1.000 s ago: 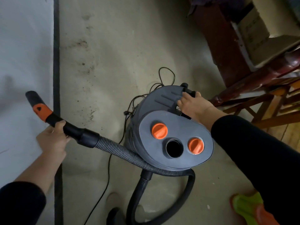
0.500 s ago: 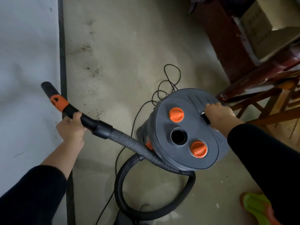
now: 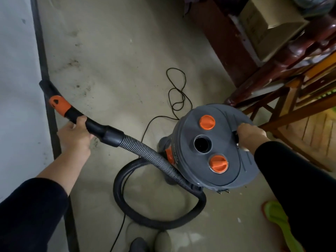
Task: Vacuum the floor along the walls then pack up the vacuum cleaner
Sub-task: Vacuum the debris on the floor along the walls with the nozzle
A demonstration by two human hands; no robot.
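A grey canister vacuum cleaner (image 3: 200,171) with two orange knobs and a round port on its lid stands on the concrete floor at centre right. My right hand (image 3: 250,138) grips the carry handle at the lid's far right edge. A ribbed black hose (image 3: 145,151) loops from under the canister up to a black nozzle tube with an orange collar (image 3: 60,104). My left hand (image 3: 75,136) holds that tube just behind the collar. The nozzle tip lies against the dark baseboard (image 3: 50,110) of the pale wall.
The black power cord (image 3: 179,95) lies in loose loops on the floor behind the canister. Dark wooden furniture legs (image 3: 258,77) and a cardboard box stand at the upper right. Dirt specks dot the floor near the wall. A green slipper (image 3: 278,220) is at the lower right.
The canister has swung to the right and turned, its knobs now lined up front to back. The nozzle has moved right along the baseboard and the hose loop has widened.
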